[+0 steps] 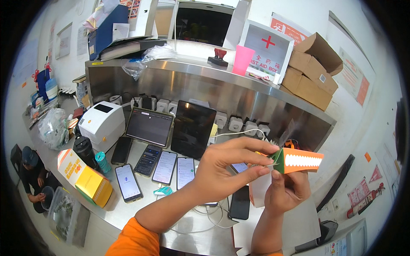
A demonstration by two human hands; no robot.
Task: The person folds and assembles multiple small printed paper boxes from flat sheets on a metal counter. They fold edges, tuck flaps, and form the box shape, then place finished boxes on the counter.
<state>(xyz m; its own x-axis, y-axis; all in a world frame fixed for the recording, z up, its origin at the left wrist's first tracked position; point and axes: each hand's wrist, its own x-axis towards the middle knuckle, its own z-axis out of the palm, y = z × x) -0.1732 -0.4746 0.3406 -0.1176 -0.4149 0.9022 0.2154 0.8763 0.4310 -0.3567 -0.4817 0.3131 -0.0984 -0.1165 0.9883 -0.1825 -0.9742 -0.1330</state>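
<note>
Above the right part of the steel counter, my two hands hold a small printed carton (314, 156), orange with a green end and a white scalloped panel. My left hand (224, 168) reaches over from the left, its thumb and fingers pinching the carton's green end. From below, my right hand (287, 194) grips the carton with curled fingers, partly hidden behind it. Whitish board shows behind the right hand, and whether it belongs to the carton I cannot tell. A similar yellow, orange and white carton (96, 187) stands at the counter's left edge.
Several phones (128, 183) lie on the counter (179, 237) before two tablets (149, 127). A white label printer (102, 123), black tumbler (84, 149) and loose cables are around them. On the ledge stand a pink cup (242, 59) and cardboard boxes (311, 77). Someone (32, 170) sits low at far left.
</note>
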